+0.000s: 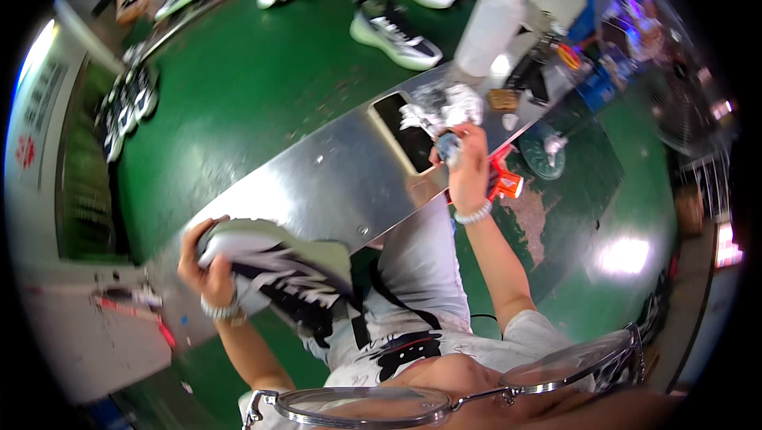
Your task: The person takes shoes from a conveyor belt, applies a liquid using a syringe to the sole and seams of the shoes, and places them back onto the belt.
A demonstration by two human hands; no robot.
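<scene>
My left hand (208,267) grips the toe end of a black-and-white sneaker (290,271) with a pale green sole. The shoe is tilted on its side above the near end of the metal bench (298,184), its collar toward my body. Over the bench's right part, my right hand (470,161) is closed round a small bluish-grey object (448,148), whose kind I cannot make out. Just beyond those fingers lies crumpled white tissue (462,103). Left of them a smartphone (406,134) with a dark screen lies flat on the bench.
A white plastic bottle (488,29) stands on the bench's far part, with a tan block (502,99) nearby. Something orange-red (508,184) sits beside my right wrist. On the green floor are a sneaker (394,37) and other pairs. A fan (675,104) stands at right.
</scene>
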